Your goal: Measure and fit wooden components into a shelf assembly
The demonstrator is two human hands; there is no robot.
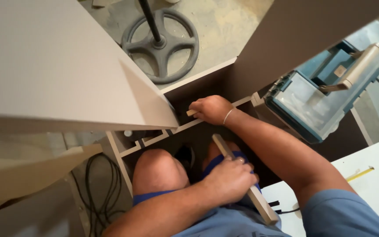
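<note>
Left hand (230, 177): closed around a long pale wooden strip of square section (244, 180), gripping it near its middle; the strip runs slantwise from just above the knuckles down toward the lower right, where its cut end shows.
Right hand (211, 109): fingers curled over a small pale wooden piece (191, 113), pressing it at the light edge of a dark brown cabinet panel (198, 85); a thin bracelet sits on the wrist.
Wooden strip: held above the person's lap, its upper end near the dark inside of the cabinet, well apart from the right hand.
Cabinet: dark-faced boards with pale edge banding, open toward the person; a large pale grey board (58, 61) stands at the left and a dark brown board (303, 30) rises at the upper right.
Body: bare knee (156, 169) and blue shorts below the hands, blue shirt sleeve at the lower right.
Surroundings: teal and clear plastic tool case with a tan handle (325, 92) at the right; white tabletop (373, 175) with a yellow pencil-like stick (359, 174); round grey metal stand base (161, 41) on the dusty floor; black cables (101, 193) at the lower left.
</note>
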